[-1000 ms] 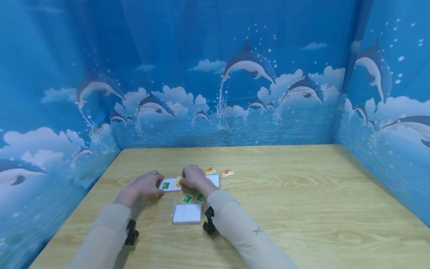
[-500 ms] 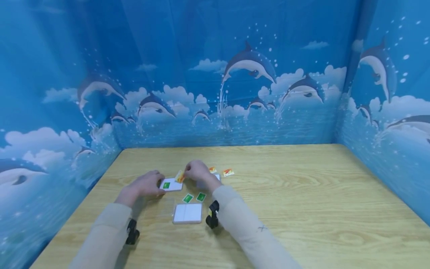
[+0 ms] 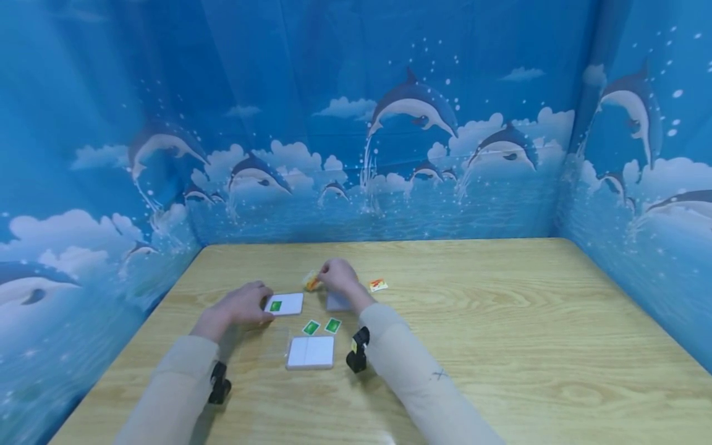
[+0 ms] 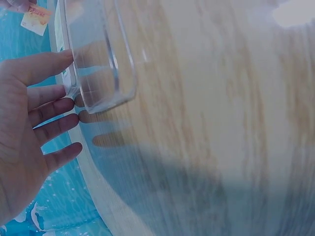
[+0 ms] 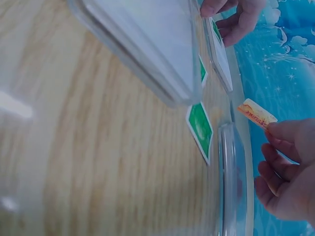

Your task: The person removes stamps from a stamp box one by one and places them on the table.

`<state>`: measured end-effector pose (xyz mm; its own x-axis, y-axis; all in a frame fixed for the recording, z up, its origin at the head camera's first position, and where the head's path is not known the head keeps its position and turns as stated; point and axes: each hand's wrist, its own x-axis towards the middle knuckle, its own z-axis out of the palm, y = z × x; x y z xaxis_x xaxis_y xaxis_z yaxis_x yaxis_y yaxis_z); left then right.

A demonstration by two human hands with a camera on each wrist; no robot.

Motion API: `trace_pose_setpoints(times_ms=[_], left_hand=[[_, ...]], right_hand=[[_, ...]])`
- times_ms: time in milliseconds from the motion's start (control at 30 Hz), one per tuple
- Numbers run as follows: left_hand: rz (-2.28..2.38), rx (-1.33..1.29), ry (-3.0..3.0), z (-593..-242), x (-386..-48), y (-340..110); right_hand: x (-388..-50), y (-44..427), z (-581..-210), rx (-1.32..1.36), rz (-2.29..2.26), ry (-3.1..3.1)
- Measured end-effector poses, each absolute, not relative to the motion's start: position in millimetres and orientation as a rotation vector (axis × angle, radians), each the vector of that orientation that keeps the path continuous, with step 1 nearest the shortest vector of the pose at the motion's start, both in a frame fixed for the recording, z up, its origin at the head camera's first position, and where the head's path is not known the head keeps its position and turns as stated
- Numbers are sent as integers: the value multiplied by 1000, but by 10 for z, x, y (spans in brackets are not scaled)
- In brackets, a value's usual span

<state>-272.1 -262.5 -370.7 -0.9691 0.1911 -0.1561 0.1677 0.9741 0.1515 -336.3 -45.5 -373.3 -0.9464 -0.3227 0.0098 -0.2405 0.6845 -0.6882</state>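
In the head view, my left hand (image 3: 245,303) holds the left end of a flat white case (image 3: 290,303), thumb and fingers at its edges. A small green card (image 3: 275,306) lies on that case. My right hand (image 3: 339,276) is raised beyond a second flat case (image 3: 337,303) and partly covers it. It pinches a small yellow-orange card (image 5: 257,113) by one corner, between thumb and fingertip, as the right wrist view shows. The card's printing is too blurred to read.
Two green cards (image 3: 311,327) lie between the cases. Nearest the person stands a clear box (image 3: 310,353) with white contents, beside a transparent lid (image 4: 106,105). Another orange card (image 3: 378,285) lies right of my right hand. Dolphin-print curtains (image 3: 356,216) border the wooden table (image 3: 500,321).
My right hand has lifted the yellow-orange card off the white case and carried it away from me and to the right. The left hand has stayed at the case.
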Motion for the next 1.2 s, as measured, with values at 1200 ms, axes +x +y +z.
trace_pose_setpoints(times_ms=[1200], left_hand=[[230, 302, 2943, -3734, -2747, -2671]], right_hand=[[-3378, -498, -3803, -617, -989, 2828]])
